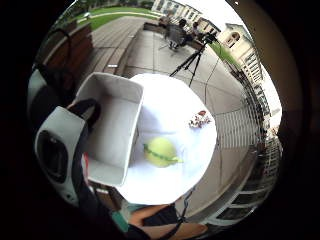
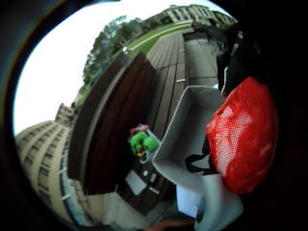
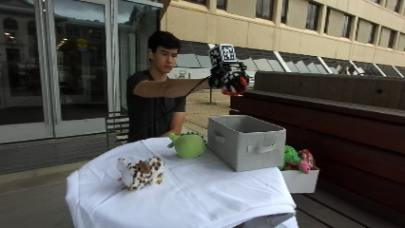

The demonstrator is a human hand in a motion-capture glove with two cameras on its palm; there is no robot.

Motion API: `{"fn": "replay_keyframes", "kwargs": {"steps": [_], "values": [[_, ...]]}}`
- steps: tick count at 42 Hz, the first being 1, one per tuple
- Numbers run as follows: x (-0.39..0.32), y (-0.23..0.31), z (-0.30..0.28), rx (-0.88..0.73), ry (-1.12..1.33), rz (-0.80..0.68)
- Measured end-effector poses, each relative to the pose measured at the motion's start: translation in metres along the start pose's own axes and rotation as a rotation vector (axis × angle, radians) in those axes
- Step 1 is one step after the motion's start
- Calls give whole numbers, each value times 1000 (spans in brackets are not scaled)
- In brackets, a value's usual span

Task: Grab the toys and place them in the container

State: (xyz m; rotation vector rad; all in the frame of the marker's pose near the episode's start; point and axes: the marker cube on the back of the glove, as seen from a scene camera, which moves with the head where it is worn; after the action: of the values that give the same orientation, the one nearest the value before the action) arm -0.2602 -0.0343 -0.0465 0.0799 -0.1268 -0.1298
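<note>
Hand (image 3: 229, 78) is gripping a red toy (image 2: 243, 134), hovering high above the grey container (image 3: 245, 141) below it.

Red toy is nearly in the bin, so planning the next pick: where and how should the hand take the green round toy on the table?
Take the green round toy across its rounded body, coming down from above. It sits alone on the white cloth, beside the grey container, so the top and the person's side look free. The right hand holds the red toy now.
</note>
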Motion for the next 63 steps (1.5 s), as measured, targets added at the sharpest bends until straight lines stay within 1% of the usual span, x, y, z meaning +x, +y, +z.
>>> {"fn": "replay_keyframes", "kwargs": {"steps": [2,7,11,19,25,29,36,42,49,55,59,63], "values": [[0,2,11,-22,0,-45],[6,-1,30,-128,-17,-74],[10,1,32,-182,-37,-102],[44,4,8,-135,25,-141],[98,11,-7,-112,34,-96],[138,18,-2,-126,37,-58],[201,45,47,-194,59,-40],[219,79,101,-279,77,-25],[222,114,172,-345,98,-10],[224,139,212,-425,112,-3],[228,155,234,-491,72,25],[229,163,242,-476,53,44]]}}
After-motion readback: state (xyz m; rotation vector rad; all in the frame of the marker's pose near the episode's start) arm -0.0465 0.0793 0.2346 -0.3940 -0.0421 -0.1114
